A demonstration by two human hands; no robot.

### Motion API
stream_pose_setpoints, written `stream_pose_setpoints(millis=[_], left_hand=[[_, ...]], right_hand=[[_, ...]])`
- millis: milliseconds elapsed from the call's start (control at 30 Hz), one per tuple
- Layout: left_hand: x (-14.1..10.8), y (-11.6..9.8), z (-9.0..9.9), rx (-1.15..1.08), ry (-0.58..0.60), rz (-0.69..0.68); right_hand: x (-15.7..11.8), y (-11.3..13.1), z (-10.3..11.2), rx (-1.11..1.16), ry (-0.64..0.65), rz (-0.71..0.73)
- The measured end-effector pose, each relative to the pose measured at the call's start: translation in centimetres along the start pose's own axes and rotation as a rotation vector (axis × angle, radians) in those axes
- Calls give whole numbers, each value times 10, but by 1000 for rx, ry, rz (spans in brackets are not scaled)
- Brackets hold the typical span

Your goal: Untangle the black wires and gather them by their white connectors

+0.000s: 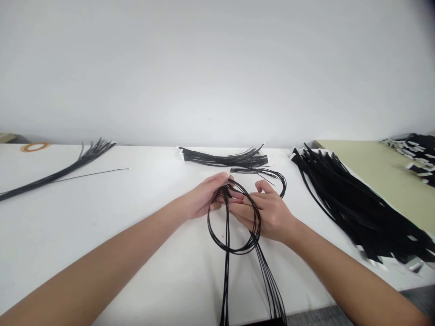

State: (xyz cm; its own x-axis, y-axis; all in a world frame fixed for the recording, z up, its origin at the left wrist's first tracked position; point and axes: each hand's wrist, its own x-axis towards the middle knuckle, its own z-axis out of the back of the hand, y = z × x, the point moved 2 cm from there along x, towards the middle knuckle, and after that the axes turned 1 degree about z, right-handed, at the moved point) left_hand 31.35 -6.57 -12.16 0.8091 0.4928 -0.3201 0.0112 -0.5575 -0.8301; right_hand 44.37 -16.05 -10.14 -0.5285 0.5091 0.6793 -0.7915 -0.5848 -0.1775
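Thin black cables (227, 253) hang from my hands over the front of the white table (152, 271), with part of them looped into a ring. My left hand (207, 197) pinches the cables near a small white piece at the top of the ring. On the right side of the ring, my right hand (267, 213) has its fingers curled round the cables, its fingertips close to my left hand. Cable ends curve out behind my right hand. Where the fingers meet, the exact grip is partly hidden.
Behind my hands lies a short black cable bundle (224, 157). A large pile of black cables (353, 199) covers the right side. At the left are a long cable bundle (61, 172) and an orange ring (35, 147). More cables (418, 149) lie on a pale green surface (367, 167).
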Motion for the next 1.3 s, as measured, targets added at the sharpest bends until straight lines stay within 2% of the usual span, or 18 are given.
stream_pose_setpoints(millis=[233, 433, 800, 1000, 1133, 1200, 1300], left_hand=[[0, 1, 1, -2, 7, -2], [1, 2, 1, 9, -15, 4], [0, 1, -1, -21, 32, -9], [1, 3, 0, -16, -10, -5], [1, 3, 0, -12, 15, 0], [1, 3, 0, 3, 19, 10], [1, 2, 2, 23, 25, 4]], right_hand=[[-2, 0, -4, -21, 54, -12], [-5, 0, -5, -29, 10, -12], [-4, -3, -2, 14, -38, 18], [-5, -14, 8, 60, -20, 14], [-8, -25, 13, 86, -54, 29], [-9, -29, 14, 136, -90, 4], [-9, -33, 15, 276, -170, -138]])
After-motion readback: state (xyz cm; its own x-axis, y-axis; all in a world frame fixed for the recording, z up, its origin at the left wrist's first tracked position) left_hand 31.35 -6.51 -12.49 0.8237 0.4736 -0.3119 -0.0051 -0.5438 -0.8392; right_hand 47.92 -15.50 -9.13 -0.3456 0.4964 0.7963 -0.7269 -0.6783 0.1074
